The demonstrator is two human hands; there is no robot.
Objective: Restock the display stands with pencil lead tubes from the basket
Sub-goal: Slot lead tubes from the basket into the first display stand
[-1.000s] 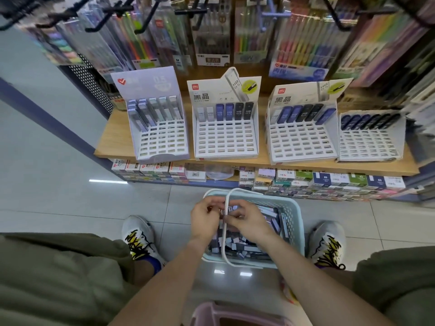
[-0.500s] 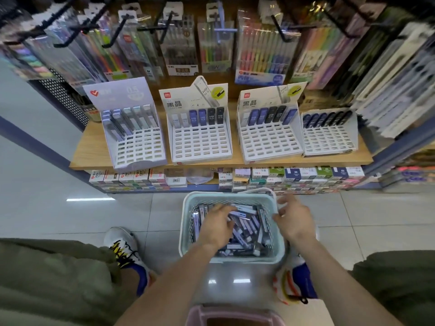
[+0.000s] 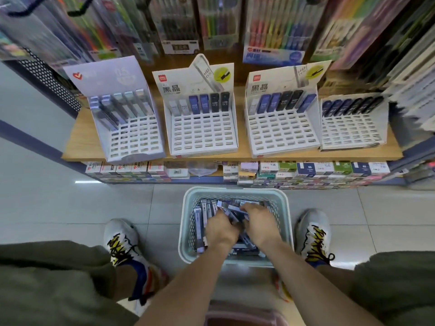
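A pale teal basket (image 3: 235, 192) full of grey, purple and dark pencil lead tubes (image 3: 200, 222) stands on the floor between my feet. Both hands are inside it. My left hand (image 3: 221, 229) digs into the pile with its fingers curled round tubes. My right hand (image 3: 260, 223) grips tubes beside it, fingertips on a grey one. On the wooden shelf stand several slotted display stands: a lavender one (image 3: 131, 137) at the left, two white ones (image 3: 202, 135) (image 3: 280, 135), and a smaller white one (image 3: 350, 130). Each holds tubes only in its back rows.
The wooden shelf (image 3: 77, 142) edge runs above stacked small boxes (image 3: 306, 170). Packs of pens (image 3: 219, 20) hang on hooks behind the stands. My shoes (image 3: 122, 238) (image 3: 315, 234) flank the basket on the tile floor. A pink plastic thing (image 3: 244, 314) sits below my arms.
Both hands left the basket's handle. The left hand went into the tubes first; the right hand moved from the basket's rim into the pile beside it.
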